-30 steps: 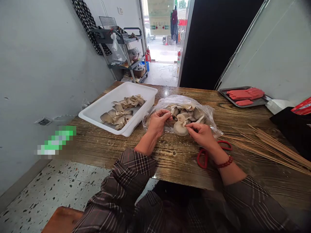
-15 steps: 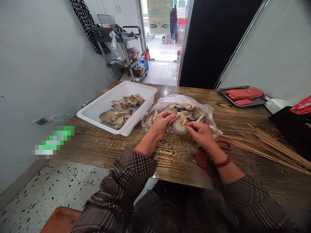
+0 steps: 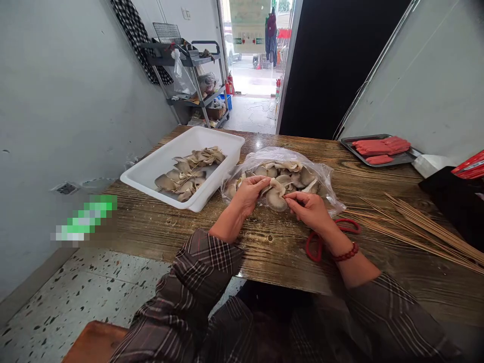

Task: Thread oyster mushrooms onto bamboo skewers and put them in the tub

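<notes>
Two hands at work above a wooden table (image 3: 151, 232). The left hand (image 3: 247, 195) and the right hand (image 3: 308, 207) pinched a pale mushroom (image 3: 276, 199) between them, thumb against forefinger, in front of an open plastic bag (image 3: 319, 176) of similar mushrooms midway along the table. A white tub (image 3: 214, 191), also holding mushrooms, stood by the far left corner; a dark tray (image 3: 402, 157) of red pieces lay at the far right corner. Red scissor handles (image 3: 315, 259) (the blades were hidden) rested beneath the right wrist, with thin sticks (image 3: 427, 222) fanned toward the right edge. Beyond the far edge, a banner (image 3: 247, 22) at the doorway bore green labels, the right one reading "TSIN", the left ending in "TAO". A green-and-white patch (image 3: 86, 217) past the left edge was pixelated and illegible.
</notes>
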The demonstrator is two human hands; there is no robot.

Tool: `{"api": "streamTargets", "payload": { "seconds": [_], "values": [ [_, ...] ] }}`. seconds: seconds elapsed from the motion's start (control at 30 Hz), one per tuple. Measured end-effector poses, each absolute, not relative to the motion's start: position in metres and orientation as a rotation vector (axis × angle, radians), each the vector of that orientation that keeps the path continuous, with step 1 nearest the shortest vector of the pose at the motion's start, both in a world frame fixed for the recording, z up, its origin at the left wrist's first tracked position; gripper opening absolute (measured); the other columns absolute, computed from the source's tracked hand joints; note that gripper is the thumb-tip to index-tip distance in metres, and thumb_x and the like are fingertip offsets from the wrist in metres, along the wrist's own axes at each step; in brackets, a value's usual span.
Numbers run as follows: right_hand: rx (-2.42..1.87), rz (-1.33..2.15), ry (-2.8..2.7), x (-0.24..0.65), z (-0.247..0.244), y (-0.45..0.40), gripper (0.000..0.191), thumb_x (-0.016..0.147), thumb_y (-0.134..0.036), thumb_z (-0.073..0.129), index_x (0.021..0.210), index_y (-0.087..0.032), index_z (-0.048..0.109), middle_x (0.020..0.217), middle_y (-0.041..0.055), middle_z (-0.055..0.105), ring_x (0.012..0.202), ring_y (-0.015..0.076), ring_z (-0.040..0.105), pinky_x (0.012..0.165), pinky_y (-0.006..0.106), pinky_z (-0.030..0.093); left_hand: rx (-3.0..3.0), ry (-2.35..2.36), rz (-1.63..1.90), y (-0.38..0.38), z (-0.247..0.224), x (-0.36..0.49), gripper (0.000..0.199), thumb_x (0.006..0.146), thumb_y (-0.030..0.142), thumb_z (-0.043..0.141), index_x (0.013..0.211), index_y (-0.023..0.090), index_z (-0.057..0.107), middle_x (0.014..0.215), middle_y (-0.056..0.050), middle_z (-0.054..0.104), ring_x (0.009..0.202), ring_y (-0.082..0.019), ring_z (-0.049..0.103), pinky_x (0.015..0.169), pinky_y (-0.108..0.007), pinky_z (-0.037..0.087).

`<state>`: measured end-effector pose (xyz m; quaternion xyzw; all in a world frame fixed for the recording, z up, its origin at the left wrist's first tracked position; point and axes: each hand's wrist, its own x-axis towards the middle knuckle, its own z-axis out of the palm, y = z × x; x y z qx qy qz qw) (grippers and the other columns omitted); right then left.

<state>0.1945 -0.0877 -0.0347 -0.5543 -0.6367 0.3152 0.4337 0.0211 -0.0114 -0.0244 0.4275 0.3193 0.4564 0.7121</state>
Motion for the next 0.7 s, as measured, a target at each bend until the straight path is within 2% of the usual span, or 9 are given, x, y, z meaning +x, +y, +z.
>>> {"api": "streamTargets", "payload": {
  "seconds": [0.27,0.7],
  "values": [
    [-1.382,0.568,-1.674,0.1931,-0.0355,-0.0885,0.028,0.086,-0.035,0.054,0.080,-0.018,0.074,0.059,0.0014,0.066,0.053,0.0146,0.057,0.054,0.026,0.042,0.937,0.771,1.029,-0.0114,-0.0271,0.0228,0.026,0.059,0.033,0.085,0.067,0.012,0.073,0.065,-0.005,0.068,0.058,-0.010,0.056,0.057,-0.021,0.042],
    [-1.367,0.306,-1.709,0.1881,-0.0440,-0.0911,0.027,0.087,-0.023,0.050,0.087,-0.018,0.076,0.087,0.0073,0.078,0.077,0.0213,0.071,0.070,0.030,0.050,1.007,0.769,1.005,-0.0178,-0.0255,0.0271,0.038,0.051,0.044,0.087,0.063,0.012,0.071,0.058,-0.001,0.062,0.053,-0.006,0.047,0.050,-0.019,0.034]
  ]
}}
